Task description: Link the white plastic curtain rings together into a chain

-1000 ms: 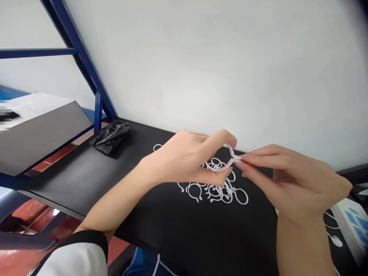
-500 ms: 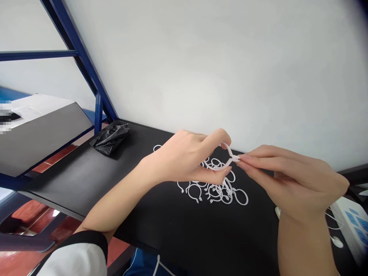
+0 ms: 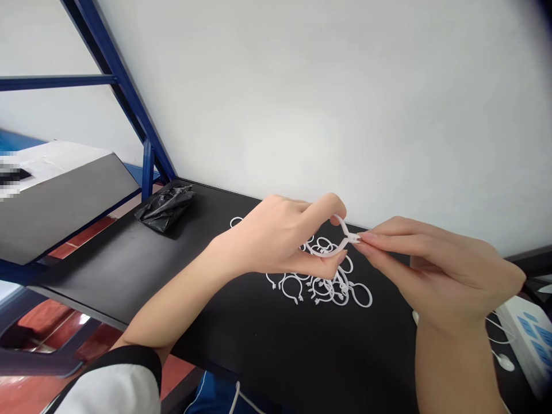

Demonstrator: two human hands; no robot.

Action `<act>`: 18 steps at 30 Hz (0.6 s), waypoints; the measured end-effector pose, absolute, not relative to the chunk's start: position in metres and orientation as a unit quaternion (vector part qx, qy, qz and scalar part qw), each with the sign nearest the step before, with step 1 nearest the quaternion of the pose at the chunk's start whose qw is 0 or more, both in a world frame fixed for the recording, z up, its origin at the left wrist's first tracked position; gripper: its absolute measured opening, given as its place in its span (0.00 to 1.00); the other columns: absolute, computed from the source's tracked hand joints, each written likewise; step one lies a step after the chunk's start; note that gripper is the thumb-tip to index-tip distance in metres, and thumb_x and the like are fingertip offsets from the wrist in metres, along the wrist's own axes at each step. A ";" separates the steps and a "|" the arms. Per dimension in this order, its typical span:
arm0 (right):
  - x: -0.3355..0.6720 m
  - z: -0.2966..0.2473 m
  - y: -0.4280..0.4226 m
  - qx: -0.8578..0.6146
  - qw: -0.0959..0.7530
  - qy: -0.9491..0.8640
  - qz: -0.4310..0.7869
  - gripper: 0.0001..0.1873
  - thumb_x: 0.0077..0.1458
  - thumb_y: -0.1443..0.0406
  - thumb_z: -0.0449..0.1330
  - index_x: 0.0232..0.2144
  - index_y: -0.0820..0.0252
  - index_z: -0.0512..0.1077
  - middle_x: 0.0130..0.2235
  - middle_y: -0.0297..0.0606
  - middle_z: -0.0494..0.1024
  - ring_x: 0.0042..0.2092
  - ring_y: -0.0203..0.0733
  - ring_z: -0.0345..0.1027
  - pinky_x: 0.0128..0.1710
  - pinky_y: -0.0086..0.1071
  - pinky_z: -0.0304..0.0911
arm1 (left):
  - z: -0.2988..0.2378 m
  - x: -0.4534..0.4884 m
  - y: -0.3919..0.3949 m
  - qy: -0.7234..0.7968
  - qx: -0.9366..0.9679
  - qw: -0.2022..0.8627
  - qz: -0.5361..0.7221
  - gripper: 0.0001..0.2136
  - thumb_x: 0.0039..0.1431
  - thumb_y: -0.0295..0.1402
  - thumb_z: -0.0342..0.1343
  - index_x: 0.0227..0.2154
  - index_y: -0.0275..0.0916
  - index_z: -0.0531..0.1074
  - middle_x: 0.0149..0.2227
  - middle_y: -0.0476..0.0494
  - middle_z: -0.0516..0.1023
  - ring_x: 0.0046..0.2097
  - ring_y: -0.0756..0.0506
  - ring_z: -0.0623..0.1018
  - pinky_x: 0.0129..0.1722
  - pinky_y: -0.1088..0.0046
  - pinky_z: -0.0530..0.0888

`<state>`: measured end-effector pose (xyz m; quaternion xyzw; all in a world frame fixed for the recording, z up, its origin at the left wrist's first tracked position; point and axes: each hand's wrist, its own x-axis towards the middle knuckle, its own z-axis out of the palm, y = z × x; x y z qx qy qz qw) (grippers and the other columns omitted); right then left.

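Observation:
Both of my hands hold one white plastic ring just above a black table. My left hand curls round the ring, thumb below and forefinger over the top. My right hand pinches the ring's joined ends between fingertip and thumb. Under the hands, a pile of several more white rings lies on the table, some open, some looped closed.
A crumpled black plastic bag lies at the table's far left corner. A blue metal frame rises by the white wall. A white power strip with cables sits at the right edge. A second dark tabletop stands to the left.
Both hands with the ring have risen slightly and then stayed nearly still. The pile of rings has not moved.

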<state>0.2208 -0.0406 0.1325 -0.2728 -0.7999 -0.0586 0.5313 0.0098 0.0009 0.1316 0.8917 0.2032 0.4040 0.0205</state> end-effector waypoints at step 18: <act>0.218 0.130 -0.041 -0.270 0.544 -0.793 -0.061 0.23 0.46 0.79 0.69 0.39 0.48 0.80 0.32 0.30 0.83 0.27 0.40 0.75 0.20 0.35 0.70 | 0.132 0.009 0.000 0.207 0.891 -0.010 0.403 0.10 0.58 0.39 0.50 0.37 0.38 0.63 0.23 0.55 0.73 0.19 0.55 0.66 0.20 0.80 0.61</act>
